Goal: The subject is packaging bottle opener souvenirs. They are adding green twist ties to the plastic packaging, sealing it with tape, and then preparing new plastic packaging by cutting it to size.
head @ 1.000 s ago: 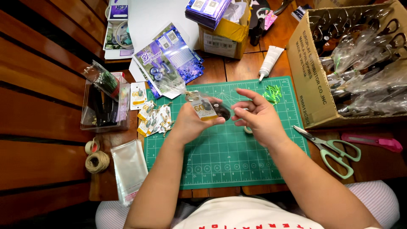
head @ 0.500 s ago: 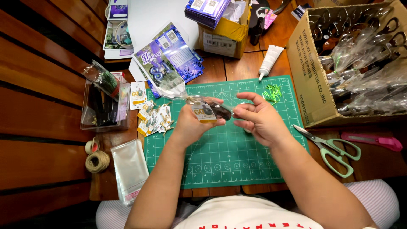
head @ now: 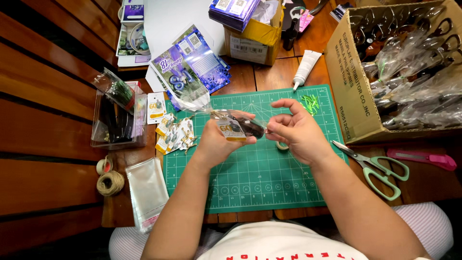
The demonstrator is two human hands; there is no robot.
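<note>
Between both hands, above green mat (head: 260,178): left hand (head: 217,142) grip closed on clear bag (head: 236,124) with tag; right hand (head: 298,132) pinches bag's end. Bag light, crinkly, slippery; hold near neck.

My wooden table (head: 269,77) carries a green cutting mat (head: 260,183) at its centre. Left of the mat lie a heap of small paper tags (head: 175,135), a clear plastic box (head: 118,118), two balls of twine (head: 109,182) and a stack of clear bags (head: 148,191). Behind the mat lie purple printed cards (head: 195,60), a small cardboard box (head: 257,41) and a white tube (head: 306,68). To my right stand a large cardboard box (head: 349,82), green-handled scissors (head: 375,168) and a pink knife (head: 421,158).
</note>
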